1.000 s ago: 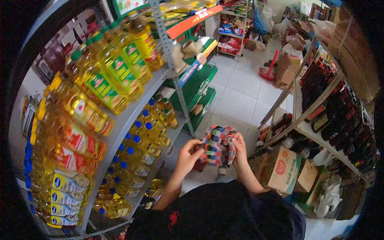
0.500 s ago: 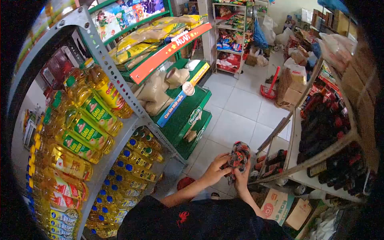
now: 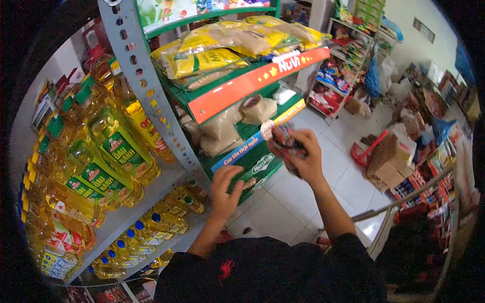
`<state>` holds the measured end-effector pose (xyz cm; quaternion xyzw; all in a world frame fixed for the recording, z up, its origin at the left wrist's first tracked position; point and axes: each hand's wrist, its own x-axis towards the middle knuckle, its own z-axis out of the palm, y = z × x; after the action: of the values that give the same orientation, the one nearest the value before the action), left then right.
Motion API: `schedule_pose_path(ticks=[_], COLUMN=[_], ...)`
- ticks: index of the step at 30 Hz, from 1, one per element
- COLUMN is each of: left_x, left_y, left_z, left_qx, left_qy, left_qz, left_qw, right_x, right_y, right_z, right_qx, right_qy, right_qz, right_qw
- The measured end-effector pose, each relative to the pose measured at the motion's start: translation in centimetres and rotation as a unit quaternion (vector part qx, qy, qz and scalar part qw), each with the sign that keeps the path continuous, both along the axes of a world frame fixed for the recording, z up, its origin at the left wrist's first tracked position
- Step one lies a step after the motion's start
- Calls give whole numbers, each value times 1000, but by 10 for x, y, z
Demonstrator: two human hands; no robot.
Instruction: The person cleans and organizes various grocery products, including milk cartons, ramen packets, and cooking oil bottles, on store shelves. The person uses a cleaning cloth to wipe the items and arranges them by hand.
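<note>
My right hand (image 3: 307,154) grips a crumpled dark bundle with red and grey patches (image 3: 284,140). It could be cloth or plastic wrapping; blur keeps me from telling. The bundle is held up in front of the green display rack (image 3: 235,146), by its lower shelf edge. My left hand (image 3: 226,189) is empty, its fingers apart and slightly curled, below the blue shelf strip (image 3: 235,154). On that shelf sit a clear bag of tan grains (image 3: 222,132) and a roll of brown tape (image 3: 254,107).
Yellow bags (image 3: 207,60) fill the shelf above, behind an orange NuVi strip (image 3: 262,78). Oil bottles (image 3: 113,146) crowd a grey metal rack (image 3: 136,70) at left. A red dustpan (image 3: 369,149) and a cardboard box (image 3: 391,161) stand on the tiled floor (image 3: 298,202) at right.
My view has turned left, toward the green rack. Both hands held the bundle before; now my left hand has let go and moved away left, while my right hand has raised the bundle.
</note>
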<state>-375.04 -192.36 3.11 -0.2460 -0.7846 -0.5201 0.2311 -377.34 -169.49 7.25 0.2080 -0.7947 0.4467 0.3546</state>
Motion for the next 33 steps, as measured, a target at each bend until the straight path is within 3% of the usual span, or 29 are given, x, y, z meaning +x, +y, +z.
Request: schedule_pose_path(ticks=[2,4,6,9,14,17,18,20,24,26,29,33], left_x=[-19,-34,-43,-51,-64,-81,-86,-95,-107,-112,-114,-111], left_y=[-11,-14,-11,-8,13,33,41,57,68,68,71,77], left_z=[15,26,33,37,36,38,38,41,34,30,29,35], left_qx=[-8,-15,-29,-67,-129,-241,-241,-236,-220,-226,-236,-249], left_qy=[90,101,111,131,123,125,125,41,67,86,104,93], left_qz=[80,130,174,217,238,282,284,408,497,503,533,552], left_qw=[993,986,978,965,955,920,920,881,837,830,806,791], right_x=[-48,-82,-111,-136,-193,-233,-243,-269,-324,-351,-379,-386], right_y=[-26,-62,-87,-76,15,79,100,142,225,268,314,312], right_z=[35,59,63,63,58,57,58,59,53,40,31,31], right_qx=[58,190,248,224,179,158,158,156,114,89,12,-22], right_qy=[102,196,270,318,303,300,294,279,252,243,231,217], right_qz=[26,28,50,73,5,-33,-47,-87,-150,-202,-180,-179], right_qw=[993,962,929,918,936,940,941,944,949,945,956,959])
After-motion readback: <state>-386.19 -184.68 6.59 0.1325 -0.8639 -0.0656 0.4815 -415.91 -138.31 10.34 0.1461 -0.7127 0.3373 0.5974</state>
